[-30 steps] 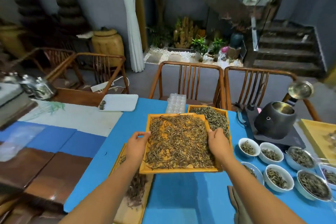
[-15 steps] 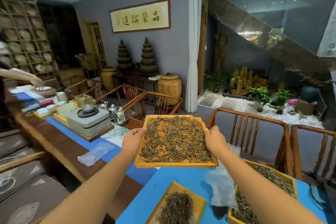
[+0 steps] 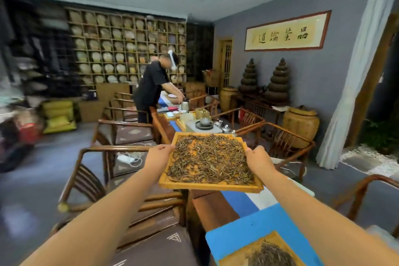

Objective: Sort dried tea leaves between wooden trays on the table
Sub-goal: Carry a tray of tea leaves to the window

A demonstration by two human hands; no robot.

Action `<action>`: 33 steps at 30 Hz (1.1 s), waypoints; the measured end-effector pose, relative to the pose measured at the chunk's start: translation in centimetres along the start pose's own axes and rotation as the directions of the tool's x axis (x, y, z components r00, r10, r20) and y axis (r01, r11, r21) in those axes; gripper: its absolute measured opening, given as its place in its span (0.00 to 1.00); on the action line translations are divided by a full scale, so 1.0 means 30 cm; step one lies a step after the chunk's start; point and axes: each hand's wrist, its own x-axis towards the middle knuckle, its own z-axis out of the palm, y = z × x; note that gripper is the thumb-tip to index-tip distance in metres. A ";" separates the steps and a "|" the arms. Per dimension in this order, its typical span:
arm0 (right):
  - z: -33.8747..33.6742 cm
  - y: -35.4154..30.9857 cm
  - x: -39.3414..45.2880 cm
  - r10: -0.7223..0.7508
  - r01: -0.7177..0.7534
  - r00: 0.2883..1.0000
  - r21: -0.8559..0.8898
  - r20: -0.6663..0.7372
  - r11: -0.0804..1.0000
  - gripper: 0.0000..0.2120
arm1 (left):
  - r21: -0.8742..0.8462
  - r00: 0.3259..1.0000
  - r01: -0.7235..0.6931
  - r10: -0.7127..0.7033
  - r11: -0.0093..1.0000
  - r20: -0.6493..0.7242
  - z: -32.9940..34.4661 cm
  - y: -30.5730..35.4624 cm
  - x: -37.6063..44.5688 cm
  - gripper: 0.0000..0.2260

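Grey walls; framed calligraphy scroll (image 3: 287,30) on right wall. Grid shelving (image 3: 127,47) along back. Wooden chairs (image 3: 121,134) flank long counter (image 3: 207,207). White curtain (image 3: 358,67) at right; floor grey.

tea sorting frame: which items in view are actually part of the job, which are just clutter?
Part of the job:
- held wooden tray of dried tea leaves, gripped by left hand and right hand
- second tray on the blue mat

Just around:
- teapot
- wooden chairs
- person in black
- calligraphy sign
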 end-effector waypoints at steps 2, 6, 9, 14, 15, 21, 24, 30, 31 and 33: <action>0.084 -0.079 -0.043 -0.040 0.040 0.997 0.008 0.060 0.999 0.19 | -0.037 0.999 0.020 -0.021 0.999 -0.050 -0.137 -0.020 -0.014 0.13; 0.259 -0.253 -0.156 -0.140 0.137 0.980 0.027 0.141 0.990 0.19 | -0.004 0.985 0.015 -0.016 1.000 -0.171 -0.423 -0.063 -0.037 0.13; 0.403 -0.395 -0.247 -0.207 0.204 0.960 0.035 0.188 0.978 0.19 | -0.018 0.960 0.067 -0.069 0.998 -0.270 -0.646 -0.104 -0.057 0.13; 0.649 -0.638 -0.431 -0.267 0.256 0.935 0.078 0.235 0.964 0.19 | -0.022 0.932 0.074 -0.077 0.997 -0.354 -1.030 -0.174 -0.086 0.09; 0.700 -0.685 -0.473 -0.279 0.263 0.928 0.097 0.248 0.960 0.19 | -0.025 0.927 0.074 -0.078 0.997 -0.367 -1.109 -0.191 -0.088 0.07; 1.049 -0.955 -0.745 -0.355 0.318 0.877 0.162 0.325 0.934 0.19 | -0.036 0.876 0.078 -0.086 0.996 -0.475 -1.589 -0.309 -0.114 0.04; 1.208 -1.072 -0.884 -0.386 0.339 0.845 0.186 0.371 0.922 0.20 | -0.054 0.850 0.108 -0.120 0.993 -0.513 -1.810 -0.374 -0.141 0.04; 1.474 -1.271 -1.102 -0.440 0.420 0.777 0.149 0.451 0.895 0.19 | -0.067 0.778 0.149 -0.158 0.987 -0.609 -2.166 -0.503 -0.176 0.05; 1.516 -1.300 -1.128 -0.446 0.427 0.768 0.152 0.461 0.892 0.19 | -0.066 0.765 0.153 -0.160 0.986 -0.624 -2.213 -0.523 -0.176 0.05; 1.601 -1.359 -1.175 -0.457 0.441 0.753 0.153 0.474 0.884 0.18 | -0.079 0.737 0.160 -0.173 0.984 -0.654 -2.303 -0.564 -0.172 0.04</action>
